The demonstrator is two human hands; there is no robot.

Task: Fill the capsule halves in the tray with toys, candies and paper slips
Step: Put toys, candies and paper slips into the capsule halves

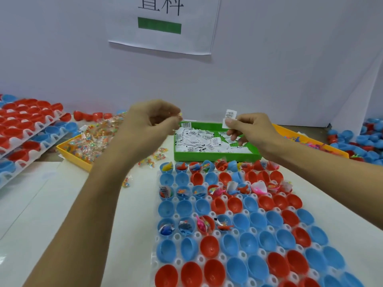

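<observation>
1. Pinching a small white paper slip between thumb and fingertips — right hand, raised at centre right of the frame above the green bin.
2. Curling inward with fingers bunched — left hand, centre of the frame, just left of the green bin; possibly something small at the fingertips, too blurred to tell what.
3. Lying heaped inside the green bin, more white printed slips, directly under and between both hands.
4. Filling the lower right of the frame: white tray with rows of blue and red capsule halves, open side up.
5. Holding small toys, candies and slips already: the tray's far row, most of the third row, and four halves at the left of the fifth row; other rows bare inside.
6. Sitting at left of centre, partly behind the left forearm: yellow bin piled with wrapped candies, a few scattered on the table near it.
7. Showing at the right edge, behind the right forearm: second yellow bin with coloured toys.
8. Stacked at upper left: more trays of red and blue halves.
</observation>
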